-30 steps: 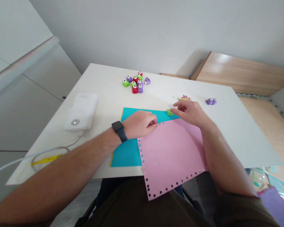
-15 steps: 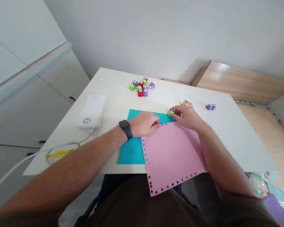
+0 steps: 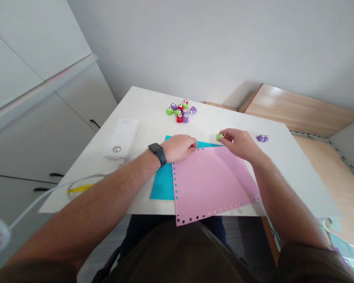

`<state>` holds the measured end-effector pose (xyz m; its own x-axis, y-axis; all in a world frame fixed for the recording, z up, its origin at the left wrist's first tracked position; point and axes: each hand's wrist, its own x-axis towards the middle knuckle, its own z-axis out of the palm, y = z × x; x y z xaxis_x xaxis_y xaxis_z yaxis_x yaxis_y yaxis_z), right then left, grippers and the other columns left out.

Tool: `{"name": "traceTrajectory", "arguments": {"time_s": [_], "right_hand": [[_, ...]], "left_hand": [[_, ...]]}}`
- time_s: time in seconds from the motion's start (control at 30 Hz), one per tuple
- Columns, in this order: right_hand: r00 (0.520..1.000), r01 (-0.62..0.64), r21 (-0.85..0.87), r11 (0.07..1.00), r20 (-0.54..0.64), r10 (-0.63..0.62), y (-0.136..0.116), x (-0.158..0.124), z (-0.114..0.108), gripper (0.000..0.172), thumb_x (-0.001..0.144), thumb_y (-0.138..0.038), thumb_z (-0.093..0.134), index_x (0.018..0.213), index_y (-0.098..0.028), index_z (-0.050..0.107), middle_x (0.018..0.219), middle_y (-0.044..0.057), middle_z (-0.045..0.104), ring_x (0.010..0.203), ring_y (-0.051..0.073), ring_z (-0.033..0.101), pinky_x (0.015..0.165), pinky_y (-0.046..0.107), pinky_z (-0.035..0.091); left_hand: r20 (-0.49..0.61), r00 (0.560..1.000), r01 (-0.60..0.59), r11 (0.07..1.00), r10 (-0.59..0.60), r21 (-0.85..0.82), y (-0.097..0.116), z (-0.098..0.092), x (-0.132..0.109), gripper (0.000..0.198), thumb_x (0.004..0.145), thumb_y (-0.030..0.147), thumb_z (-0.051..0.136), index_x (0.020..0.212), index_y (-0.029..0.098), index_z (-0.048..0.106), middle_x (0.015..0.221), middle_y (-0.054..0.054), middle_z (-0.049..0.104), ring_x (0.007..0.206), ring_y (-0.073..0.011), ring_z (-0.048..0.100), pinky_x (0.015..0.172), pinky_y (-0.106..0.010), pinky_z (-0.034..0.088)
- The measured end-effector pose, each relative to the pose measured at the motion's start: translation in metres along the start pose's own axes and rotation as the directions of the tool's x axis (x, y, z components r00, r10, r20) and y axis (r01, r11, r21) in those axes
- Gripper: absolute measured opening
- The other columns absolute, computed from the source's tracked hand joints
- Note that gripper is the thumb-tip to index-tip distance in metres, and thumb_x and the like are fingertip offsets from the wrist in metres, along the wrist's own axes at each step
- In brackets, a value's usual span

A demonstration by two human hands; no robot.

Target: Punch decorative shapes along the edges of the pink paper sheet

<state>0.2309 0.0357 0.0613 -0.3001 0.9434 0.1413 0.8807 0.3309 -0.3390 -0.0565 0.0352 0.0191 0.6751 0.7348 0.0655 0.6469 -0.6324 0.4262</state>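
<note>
My right hand (image 3: pixel 238 143) is closed around a small green paper punch (image 3: pixel 218 137) with a googly eye, just beyond the far edge of the pink sheet. Something red, apparently a second punch (image 3: pixel 229 138), shows between its fingers. At the sheet's far left corner, my left hand (image 3: pixel 181 147) is closed with curled fingers over the edge; the fingertips are partly hidden. The pink sheet (image 3: pixel 212 181) has star-shaped holes along its borders and overhangs the table's near edge. Beneath it lies a blue sheet (image 3: pixel 162 184).
Several red, green and purple punches (image 3: pixel 179 112) cluster at the back of the white table (image 3: pixel 147 118). Purple punches (image 3: pixel 262 138) stand at the right. A white box-shaped device (image 3: pixel 122 137) with a cable and a yellow tag (image 3: pixel 80 188) lies at the left.
The pink sheet has slid away from my body and turned slightly, covering more of the blue sheet. My right hand has moved the green punch off the blue sheet; the confetti pile is now hidden.
</note>
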Motion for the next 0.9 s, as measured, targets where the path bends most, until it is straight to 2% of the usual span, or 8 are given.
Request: {"name": "traceTrajectory", "arguments": {"time_s": [0.17,0.33,0.5,0.67,0.9], "right_hand": [[0.999,-0.028,0.010,1.000,-0.024,0.028,0.007,-0.008,-0.001,0.031,0.095,-0.042,0.069,0.116,-0.023,0.080,0.088,0.004,0.079,0.077,0.021,0.070,0.075,0.036,0.052],[0.996,-0.067,0.028,0.997,-0.053,0.068,0.018,-0.016,-0.001,0.034,0.095,-0.046,0.069,0.116,-0.024,0.081,0.086,0.005,0.079,0.075,0.021,0.071,0.075,0.037,0.053],[0.987,-0.136,0.021,0.991,-0.086,0.137,0.037,-0.023,-0.012,0.039,0.094,-0.049,0.068,0.119,-0.023,0.080,0.086,0.005,0.080,0.074,0.021,0.071,0.072,0.036,0.053],[0.942,-0.285,-0.041,0.958,-0.195,0.272,0.062,-0.031,-0.030,0.040,0.091,-0.052,0.070,0.117,-0.023,0.080,0.088,0.006,0.080,0.079,0.023,0.071,0.076,0.037,0.052],[0.884,-0.451,-0.171,0.876,-0.221,0.412,0.104,-0.041,-0.041,0.040,0.091,-0.051,0.067,0.118,-0.024,0.080,0.097,0.009,0.081,0.090,0.028,0.073,0.084,0.041,0.052]], "left_hand": [[0.052,0.998,-0.023,0.999,0.025,-0.022,-0.006,-0.001,0.000,0.019,0.100,0.023,0.056,0.102,0.019,0.075,0.106,-0.008,0.077,0.098,-0.0225,0.070,0.086,-0.032,0.048],[0.101,0.994,-0.030,0.997,0.037,-0.072,-0.007,-0.004,0.000,0.017,0.099,0.025,0.058,0.099,0.021,0.075,0.102,-0.004,0.078,0.093,-0.0195,0.069,0.080,-0.029,0.045],[0.118,0.992,-0.023,0.992,0.038,-0.122,-0.004,-0.007,-0.002,0.016,0.097,0.026,0.060,0.098,0.022,0.076,0.100,-0.003,0.079,0.087,-0.0179,0.068,0.075,-0.028,0.043],[0.098,0.995,0.016,0.992,-0.003,-0.123,-0.001,-0.007,-0.003,0.018,0.096,0.027,0.059,0.096,0.022,0.076,0.095,-0.003,0.079,0.079,-0.0177,0.067,0.068,-0.028,0.041],[0.081,0.997,0.013,0.991,-0.002,-0.132,0.000,-0.004,-0.003,0.014,0.092,0.024,0.062,0.093,0.022,0.075,0.089,-0.002,0.079,0.074,-0.0170,0.066,0.064,-0.028,0.039]]}}
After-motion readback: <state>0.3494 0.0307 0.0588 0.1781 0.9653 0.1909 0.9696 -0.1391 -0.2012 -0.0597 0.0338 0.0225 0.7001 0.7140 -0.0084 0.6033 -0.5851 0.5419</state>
